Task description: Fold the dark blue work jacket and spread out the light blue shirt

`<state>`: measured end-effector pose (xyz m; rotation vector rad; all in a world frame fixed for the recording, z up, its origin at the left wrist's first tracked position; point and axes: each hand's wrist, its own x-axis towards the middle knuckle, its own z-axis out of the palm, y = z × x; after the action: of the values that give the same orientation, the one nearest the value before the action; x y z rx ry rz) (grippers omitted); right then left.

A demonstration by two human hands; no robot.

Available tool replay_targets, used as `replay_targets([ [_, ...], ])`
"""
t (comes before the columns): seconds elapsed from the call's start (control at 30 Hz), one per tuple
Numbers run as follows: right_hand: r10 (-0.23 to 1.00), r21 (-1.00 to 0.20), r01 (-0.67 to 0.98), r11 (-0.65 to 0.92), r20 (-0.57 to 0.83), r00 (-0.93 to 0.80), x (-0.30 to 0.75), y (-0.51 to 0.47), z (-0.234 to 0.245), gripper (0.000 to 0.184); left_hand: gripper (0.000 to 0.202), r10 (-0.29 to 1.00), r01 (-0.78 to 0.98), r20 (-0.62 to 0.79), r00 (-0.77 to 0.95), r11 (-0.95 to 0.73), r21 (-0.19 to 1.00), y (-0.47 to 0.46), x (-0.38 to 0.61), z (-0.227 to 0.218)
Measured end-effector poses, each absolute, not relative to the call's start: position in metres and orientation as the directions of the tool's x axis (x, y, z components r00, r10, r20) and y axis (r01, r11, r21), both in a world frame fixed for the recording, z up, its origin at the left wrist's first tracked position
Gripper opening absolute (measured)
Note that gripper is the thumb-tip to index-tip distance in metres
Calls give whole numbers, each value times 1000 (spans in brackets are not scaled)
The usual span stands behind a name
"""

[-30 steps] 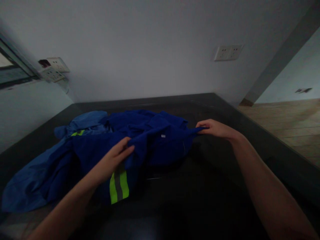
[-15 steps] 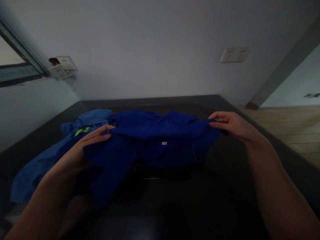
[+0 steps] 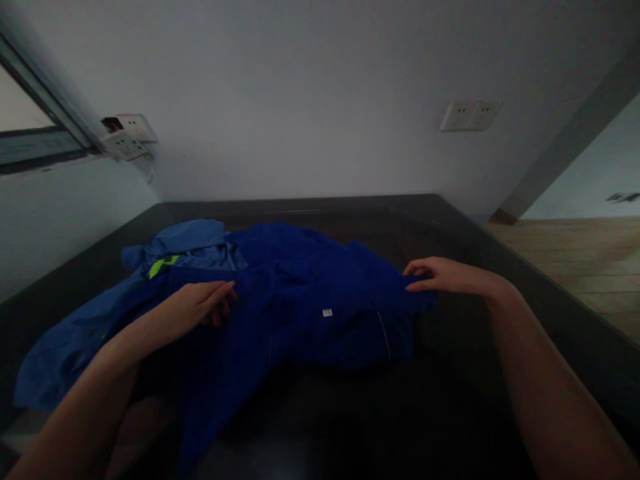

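A deep blue jacket lies spread and wrinkled on the dark tabletop, with a small white label and a thin pale line along its right part. One blue flap of it runs down toward the near edge at left. My right hand pinches the jacket's right end between thumb and fingers. Over the jacket's left part rests my left hand, its fingers bent and a little apart, no cloth visibly gripped. Beside it lies a lighter blue garment with a yellow-green patch.
The dark glossy table stands against a pale wall. Wall sockets are at the right, and more sockets hang near the window corner at left. Beyond the table's right edge is a wooden floor.
Both hands have come lower and nearer, and the raised jacket edge has sunk onto the table. My left hand has let go of the cloth; my right still pinches it.
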<state>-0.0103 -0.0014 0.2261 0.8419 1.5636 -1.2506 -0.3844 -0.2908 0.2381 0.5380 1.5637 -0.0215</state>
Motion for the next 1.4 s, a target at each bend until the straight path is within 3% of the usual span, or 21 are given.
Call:
replay_targets([
  [0.1,-84,-318,914,252,-948,-307,1,7,234,51,50,297,343,-949,109,884,316,-294,-389,253],
  [0.2,-111,-305,912,274,-952,-285,5,13,242,55,47,354,493,-924,145,784,378,-295,-382,271],
  [0.33,-104,-278,896,346,-961,-258,-1,1,239,58,68,365,716,-920,145,603,352,-293,-342,286],
  [0.4,-177,-297,887,354,-952,-248,-7,-11,233,51,68,341,768,-921,191,532,356,-291,-319,289],
  [0.5,-320,-352,894,277,-911,-260,-17,-25,225,25,54,322,763,-903,284,495,416,-292,-298,285],
  [0.57,-329,-394,899,191,-889,-320,-20,-26,223,16,45,351,722,-875,334,501,477,-296,-296,278],
  [0.67,-152,-483,865,134,-873,-463,-19,-14,226,15,46,428,660,-846,318,541,522,-303,-312,265],
  [0.77,116,-557,824,103,-816,-566,-16,1,232,18,52,471,629,-865,170,624,463,-300,-336,256],
  [0.9,375,-587,807,-58,-762,-528,-19,3,238,23,49,524,509,-852,7,732,454,-286,-358,249],
  [1.03,511,-616,773,-154,-719,-471,-34,-3,241,21,46,597,471,-791,-133,740,480,-285,-365,233],
  [1.2,626,-608,790,73,-589,-511,-63,21,250,15,48,628,619,-778,34,598,510,-283,-396,221],
  [1.27,649,-601,783,160,-534,-543,-77,41,258,14,50,630,685,-773,81,528,502,-270,-418,230],
  [1.4,678,-551,764,335,-422,-602,-111,95,285,12,35,692,814,-720,42,395,426,-217,-468,269],
])
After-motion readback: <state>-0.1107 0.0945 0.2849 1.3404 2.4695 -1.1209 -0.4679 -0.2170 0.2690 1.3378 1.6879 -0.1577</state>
